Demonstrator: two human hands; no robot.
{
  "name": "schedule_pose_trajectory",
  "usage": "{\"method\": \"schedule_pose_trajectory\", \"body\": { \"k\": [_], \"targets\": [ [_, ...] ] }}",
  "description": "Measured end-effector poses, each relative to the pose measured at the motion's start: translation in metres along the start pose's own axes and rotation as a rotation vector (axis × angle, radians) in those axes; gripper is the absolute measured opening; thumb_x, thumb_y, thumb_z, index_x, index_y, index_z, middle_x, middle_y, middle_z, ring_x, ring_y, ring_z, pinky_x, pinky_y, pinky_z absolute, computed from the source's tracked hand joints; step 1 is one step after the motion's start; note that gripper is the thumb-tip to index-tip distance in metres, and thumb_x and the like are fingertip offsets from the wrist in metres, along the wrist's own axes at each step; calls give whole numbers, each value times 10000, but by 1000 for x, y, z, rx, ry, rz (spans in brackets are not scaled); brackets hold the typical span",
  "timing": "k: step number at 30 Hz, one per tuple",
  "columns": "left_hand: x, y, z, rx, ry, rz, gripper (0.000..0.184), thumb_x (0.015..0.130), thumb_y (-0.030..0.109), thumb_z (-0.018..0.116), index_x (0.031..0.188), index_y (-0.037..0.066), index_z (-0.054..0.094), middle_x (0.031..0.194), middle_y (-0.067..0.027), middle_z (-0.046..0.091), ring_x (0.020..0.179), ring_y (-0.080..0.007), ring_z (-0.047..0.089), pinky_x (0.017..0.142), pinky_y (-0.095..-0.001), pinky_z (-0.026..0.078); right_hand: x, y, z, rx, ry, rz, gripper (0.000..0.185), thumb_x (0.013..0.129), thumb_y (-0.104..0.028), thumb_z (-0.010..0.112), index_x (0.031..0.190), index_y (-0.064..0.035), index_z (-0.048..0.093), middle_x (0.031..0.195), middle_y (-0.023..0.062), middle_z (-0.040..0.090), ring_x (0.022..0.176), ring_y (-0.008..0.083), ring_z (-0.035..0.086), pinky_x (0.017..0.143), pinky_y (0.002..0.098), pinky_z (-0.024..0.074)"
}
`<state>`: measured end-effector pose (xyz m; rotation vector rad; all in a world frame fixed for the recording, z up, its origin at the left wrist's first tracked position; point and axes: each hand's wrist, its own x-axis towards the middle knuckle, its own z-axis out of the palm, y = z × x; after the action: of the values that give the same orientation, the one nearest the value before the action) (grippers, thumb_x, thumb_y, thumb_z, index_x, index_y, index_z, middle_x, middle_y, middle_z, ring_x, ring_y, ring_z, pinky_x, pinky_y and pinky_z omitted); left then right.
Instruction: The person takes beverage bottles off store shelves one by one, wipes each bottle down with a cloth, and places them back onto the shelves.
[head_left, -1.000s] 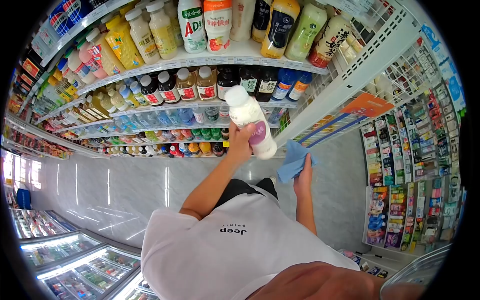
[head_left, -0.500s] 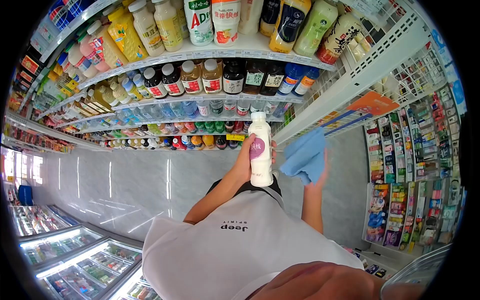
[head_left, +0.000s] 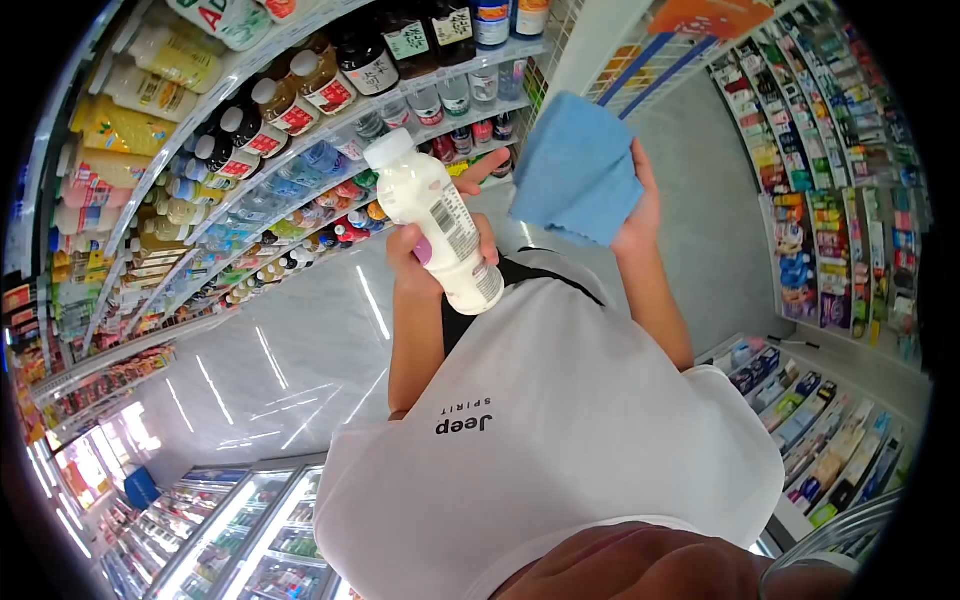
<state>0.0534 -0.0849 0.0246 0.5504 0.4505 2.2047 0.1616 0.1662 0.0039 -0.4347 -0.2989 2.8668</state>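
Note:
My left hand point(head_left: 408, 262) is wrapped round a white plastic milk drink bottle point(head_left: 445, 235), which has a white cap and a purple round mark. The bottle is tilted, its cap up and to the left, with the barcode side facing me. One finger stretches out past the bottle's far side. My right hand point(head_left: 643, 210) grips a light blue cloth point(head_left: 575, 165) by its right edge. The cloth hangs spread out and hides most of those fingers. Bottle and cloth are apart, both in front of my body.
Curved-looking drink shelves point(head_left: 290, 135) full of bottles stand ahead and to the left. A white mesh rack end with an orange sign point(head_left: 705, 18) is ahead right. Goods racks point(head_left: 815, 220) line the right side, and glass-topped freezers point(head_left: 240, 530) stand at lower left.
My view has turned, so the shelves now lie further left. The bottle has tilted left and rotated from its front label to the barcode side. The blue cloth is raised and spread wider.

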Motion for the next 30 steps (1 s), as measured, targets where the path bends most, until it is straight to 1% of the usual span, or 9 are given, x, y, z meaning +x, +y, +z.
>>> {"method": "schedule_pose_trajectory", "body": {
  "k": [3, 6, 11, 16, 19, 22, 24, 28, 30],
  "targets": [
    [3, -7, 13, 226, 79, -84, 840, 742, 435, 782, 1383, -24, 494, 1581, -282, 331, 716, -311, 716, 612, -401, 580, -13, 4, -1, -56, 65, 23, 542, 1057, -416, 463, 1434, -29, 504, 1425, 155, 579, 1300, 331, 562, 1147, 496, 396],
    [8, -25, 39, 351, 227, -180, 896, 722, 320, 826, 1443, -40, 433, 1460, -221, 487, 784, -298, 726, 662, -415, 599, -41, 8, 1, -152, 145, 40, 570, 1053, -434, 465, 1434, -11, 492, 1424, 177, 572, 1305, 339, 557, 1142, 501, 402],
    [8, -60, 47, 474, 227, -402, 572, 817, 126, 754, 1322, -49, 549, 1163, -142, 668, 839, -234, 722, 735, -391, 618, -83, 8, -24, -140, 105, 86, 603, 1044, -435, 489, 1442, 17, 466, 1432, 176, 560, 1312, 332, 553, 1130, 482, 420],
    [9, -79, 71, 562, 372, -395, 496, 830, 126, 745, 1258, -45, 560, 1147, -144, 666, 827, -232, 725, 718, -387, 625, -109, 4, -71, -191, 110, 115, 595, 1053, -396, 473, 1463, 33, 426, 1449, 175, 541, 1322, 325, 545, 1143, 476, 403],
    [4, -78, 92, 590, 411, -361, 476, 843, 128, 739, 1251, -43, 563, 1126, -150, 669, 789, -233, 725, 689, -382, 623, -114, 11, -108, 66, -19, 132, 588, 1047, -361, 480, 1471, 40, 406, 1462, 186, 524, 1331, 326, 538, 1158, 495, 381],
    [3, -83, 98, 602, 449, -491, 468, 851, 149, 737, 1247, -37, 573, 1074, -152, 682, 788, -227, 725, 690, -376, 618, -124, 19, -112, 330, -333, 203, 563, 1043, -334, 489, 1454, 46, 424, 1439, 184, 547, 1333, 331, 536, 1161, 512, 370],
    [2, -88, 97, 658, 482, -551, 454, 863, 155, 738, 1254, -20, 590, 948, -137, 693, 775, -217, 719, 707, -367, 606, -124, 30, -116, 201, -239, 151, 549, 1041, -322, 507, 1446, 42, 437, 1431, 178, 555, 1334, 325, 534, 1153, 502, 381],
    [-2, -94, 71, 517, 567, -483, 473, 932, 315, 660, 1271, 0, 566, 1025, -120, 671, 790, -240, 717, 689, -385, 607, -114, 25, -95, 95, 208, 144, 521, 1035, -296, 539, 1436, 29, 461, 1430, 177, 555, 1341, 306, 527, 1138, 470, 402],
    [-6, -93, 61, 375, 612, -442, 521, 969, 430, 579, 1269, 6, 558, 1057, -121, 660, 792, -258, 714, 678, -398, 609, -109, 19, -101, 76, 239, -7, 516, 1036, -298, 541, 1429, 28, 468, 1430, 176, 554, 1331, 300, 534, 1130, 448, 413]
  ]
}}
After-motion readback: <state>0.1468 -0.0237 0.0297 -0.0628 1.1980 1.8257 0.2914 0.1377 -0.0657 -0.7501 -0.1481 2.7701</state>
